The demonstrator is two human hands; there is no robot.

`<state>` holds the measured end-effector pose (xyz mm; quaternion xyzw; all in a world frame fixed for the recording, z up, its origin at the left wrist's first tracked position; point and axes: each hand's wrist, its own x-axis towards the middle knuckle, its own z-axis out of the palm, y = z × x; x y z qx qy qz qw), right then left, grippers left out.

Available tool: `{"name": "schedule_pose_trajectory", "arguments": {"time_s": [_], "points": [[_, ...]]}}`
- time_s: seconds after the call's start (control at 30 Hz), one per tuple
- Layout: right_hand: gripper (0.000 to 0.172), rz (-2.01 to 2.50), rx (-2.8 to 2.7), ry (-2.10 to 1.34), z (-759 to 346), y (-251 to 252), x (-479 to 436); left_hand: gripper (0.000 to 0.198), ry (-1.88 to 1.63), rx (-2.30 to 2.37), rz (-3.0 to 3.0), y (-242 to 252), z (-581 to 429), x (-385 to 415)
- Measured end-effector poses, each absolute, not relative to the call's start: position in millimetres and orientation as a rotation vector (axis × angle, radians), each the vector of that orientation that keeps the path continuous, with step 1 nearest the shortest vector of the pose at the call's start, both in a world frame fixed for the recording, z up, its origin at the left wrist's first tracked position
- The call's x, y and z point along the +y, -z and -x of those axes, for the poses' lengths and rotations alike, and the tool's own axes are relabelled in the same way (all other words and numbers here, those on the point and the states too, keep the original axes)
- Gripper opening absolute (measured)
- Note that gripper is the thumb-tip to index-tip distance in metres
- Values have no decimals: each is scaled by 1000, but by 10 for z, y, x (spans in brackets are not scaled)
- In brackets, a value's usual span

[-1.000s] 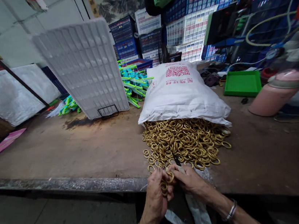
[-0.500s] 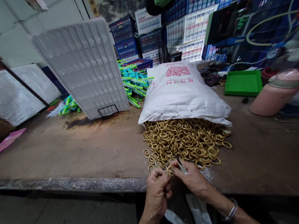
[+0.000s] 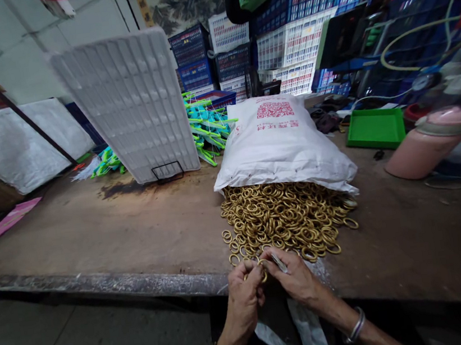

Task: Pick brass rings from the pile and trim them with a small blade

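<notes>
Golden ring (image 3: 265, 275) (smooth, round) sits pinched by left fingers (image 3: 252, 278) and right fingers (image 3: 272, 269).

And there on my feed, the white sack (image 3: 279, 157) flashes a red QR code (image 3: 275, 109), red characters (image 3: 277, 125) below; I can't read those, or the wall picture's yellow strip (image 3: 144, 9).

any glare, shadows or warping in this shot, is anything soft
All in the head view: grey smooth floor partly in shadow; light glinting on the silver metal bangle; the pink cylindrical bottle looks stretched and leaning, probably lens distortion; the heaped gold-coloured round rings fairly crisp, but the slim grey tool in the right hand too unclear to identify.
</notes>
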<state>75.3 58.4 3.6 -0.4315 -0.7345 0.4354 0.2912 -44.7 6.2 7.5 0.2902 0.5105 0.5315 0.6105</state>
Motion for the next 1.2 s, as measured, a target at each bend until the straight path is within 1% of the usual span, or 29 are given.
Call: {"name": "schedule_pose_trajectory", "arguments": {"time_s": [0.13,0.27,0.37,0.5,0.7,0.9,1.2], "points": [[30,1180,-1942,-1177,-746,-18,595,20,-1332,1370,-962,-154,438,70],[34,1201,-1943,-1221,-742,26,616,14,-1370,1403,-1115,-200,427,63],[35,1226,-1930,-1224,-736,74,630,18,-1335,1353,-1015,-178,428,55],[33,1272,-1880,-1220,-717,97,630,26,-1193,1231,-769,-119,449,41],[34,1269,-1820,-1300,-699,28,603,29,-1134,978,-495,-54,487,32],[30,1261,-1816,-1347,-688,69,623,30,-1180,1037,-518,-19,479,31],[24,1279,-1835,-1345,-684,87,661,31,-1160,1086,-558,-51,484,36]]}}
